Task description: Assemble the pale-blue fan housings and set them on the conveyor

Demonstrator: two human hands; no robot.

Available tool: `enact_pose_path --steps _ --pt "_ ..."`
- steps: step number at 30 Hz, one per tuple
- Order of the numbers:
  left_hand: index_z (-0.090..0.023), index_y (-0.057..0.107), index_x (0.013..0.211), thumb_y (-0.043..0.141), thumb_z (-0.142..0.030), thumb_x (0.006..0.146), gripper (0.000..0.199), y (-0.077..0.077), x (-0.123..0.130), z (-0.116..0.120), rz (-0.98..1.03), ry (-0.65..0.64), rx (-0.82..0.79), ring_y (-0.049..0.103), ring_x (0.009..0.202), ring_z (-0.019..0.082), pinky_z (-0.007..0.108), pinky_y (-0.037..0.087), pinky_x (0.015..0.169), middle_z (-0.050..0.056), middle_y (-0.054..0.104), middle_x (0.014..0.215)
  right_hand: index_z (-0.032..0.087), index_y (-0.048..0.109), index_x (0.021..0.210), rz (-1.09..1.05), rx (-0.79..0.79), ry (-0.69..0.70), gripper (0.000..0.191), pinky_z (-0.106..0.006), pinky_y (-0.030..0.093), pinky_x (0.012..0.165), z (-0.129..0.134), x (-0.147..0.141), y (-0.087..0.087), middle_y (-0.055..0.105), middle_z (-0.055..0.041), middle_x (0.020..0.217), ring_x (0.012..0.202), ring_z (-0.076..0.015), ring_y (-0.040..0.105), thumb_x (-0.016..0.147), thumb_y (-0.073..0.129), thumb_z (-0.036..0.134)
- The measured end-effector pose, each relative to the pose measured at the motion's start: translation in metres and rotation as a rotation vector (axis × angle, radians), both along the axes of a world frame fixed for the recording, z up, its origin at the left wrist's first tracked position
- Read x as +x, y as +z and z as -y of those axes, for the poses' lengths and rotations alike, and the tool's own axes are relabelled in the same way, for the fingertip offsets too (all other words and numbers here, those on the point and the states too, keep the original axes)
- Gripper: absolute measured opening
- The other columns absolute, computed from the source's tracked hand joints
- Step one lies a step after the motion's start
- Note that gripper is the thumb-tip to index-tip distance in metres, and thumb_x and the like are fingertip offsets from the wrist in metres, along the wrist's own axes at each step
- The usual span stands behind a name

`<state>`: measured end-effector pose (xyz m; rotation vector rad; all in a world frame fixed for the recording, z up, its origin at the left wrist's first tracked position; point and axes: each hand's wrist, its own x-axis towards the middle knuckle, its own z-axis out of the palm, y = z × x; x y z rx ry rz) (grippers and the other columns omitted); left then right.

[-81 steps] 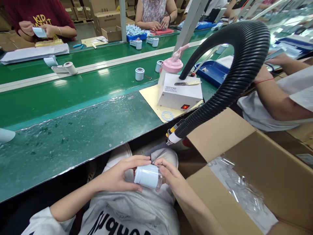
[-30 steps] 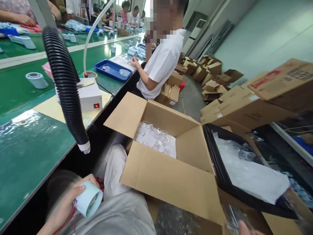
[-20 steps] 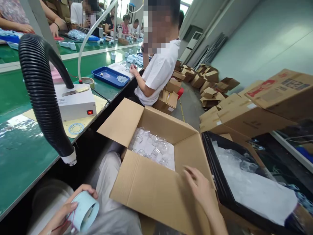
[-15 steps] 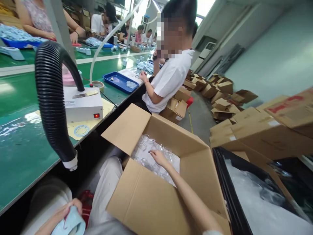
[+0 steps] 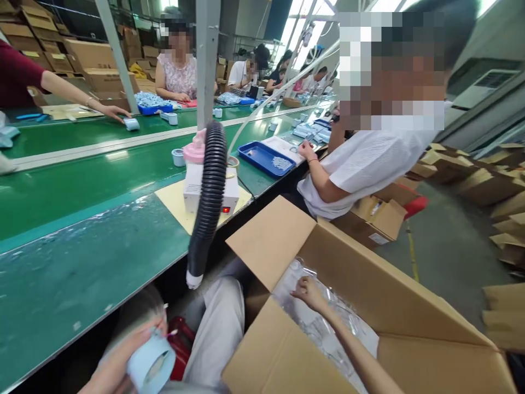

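Note:
My left hand (image 5: 137,343), low at the left above my lap, is wrapped round a light-blue round plastic housing (image 5: 152,365). The housing's open ring end faces me, and a thin pinkish strand with a pale tip sticks out beside it. My right hand (image 5: 310,294) reaches down inside an open cardboard box (image 5: 283,350). Its fingers are curled close together over clear plastic parts (image 5: 328,331) lying on a pale sheet. Whatever those fingers pinch, if anything, is too small or too see-through to make out.
A black flexible hose (image 5: 211,191) hangs over the bench edge before a white machine (image 5: 192,189) with a lit red switch. A blue tray (image 5: 262,158) holds small pale pieces. To the right sits a co-worker in a white shirt (image 5: 361,158). A green conveyor (image 5: 82,191) runs behind.
The view has swung left, showing more of the conveyor and another co-worker's outstretched arm. My left hand has raised and turned the housing. My right hand stays in the box, its fingers more curled.

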<state>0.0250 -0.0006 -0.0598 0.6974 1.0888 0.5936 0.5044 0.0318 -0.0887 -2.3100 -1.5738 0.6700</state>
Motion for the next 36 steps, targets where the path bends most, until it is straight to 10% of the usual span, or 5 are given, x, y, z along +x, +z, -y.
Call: enact_pose_path --steps 5,11,16,23,36 --pt "-0.019 0.055 0.076 0.067 -0.071 0.069 0.053 0.015 0.039 -0.01 -0.113 -0.136 0.013 0.046 0.054 0.012 0.022 0.037 0.046 -0.003 0.049 0.064 0.025 0.056 0.06 -0.169 0.15 0.252 0.037 -0.04 0.059 0.097 0.054 -0.033 0.054 0.072 -0.0109 0.126 0.125 -0.0346 0.065 0.093 0.056 0.042" --pt "-0.017 0.065 0.082 0.059 -0.06 0.078 0.044 0.023 0.04 -0.019 -0.126 -0.293 0.091 0.039 0.048 0.01 0.021 0.029 0.038 -0.003 0.052 0.065 0.026 0.059 0.143 0.05 0.519 0.959 0.061 -0.049 0.064 0.083 0.084 -0.184 0.077 0.069 -0.0171 0.128 0.107 -0.0368 0.07 0.083 0.064 0.017" --pt "-0.018 0.072 0.079 0.073 -0.043 0.08 0.025 0.047 0.02 -0.017 -0.229 -0.302 0.369 0.055 0.083 0.019 0.028 0.048 0.078 0.003 0.063 0.083 0.021 0.072 0.117 0.175 0.507 0.799 0.056 -0.053 0.062 0.079 0.06 -0.249 0.059 0.061 -0.0204 0.137 0.108 -0.0394 0.064 0.068 0.063 -0.005" --pt "-0.024 0.075 0.118 0.09 -0.056 0.065 0.063 0.038 0.0 -0.012 -0.41 -0.276 0.841 0.059 0.097 0.025 0.039 0.051 0.089 0.007 0.06 0.104 0.021 0.069 0.08 -0.559 0.213 0.601 0.007 -0.04 0.058 0.087 0.046 -0.254 0.068 0.062 -0.0101 0.117 0.102 -0.0262 0.066 0.086 0.071 0.024" --pt "-0.02 0.063 0.134 0.088 -0.029 0.071 0.068 0.038 -0.008 -0.004 -0.058 -0.348 0.59 0.066 0.114 0.028 0.039 0.054 0.095 0.014 0.067 0.132 0.023 0.076 0.071 -1.037 0.198 0.374 0.034 -0.044 0.06 0.092 0.044 -0.256 0.082 0.077 -0.0119 0.111 0.109 -0.0311 0.072 0.083 0.079 0.055"
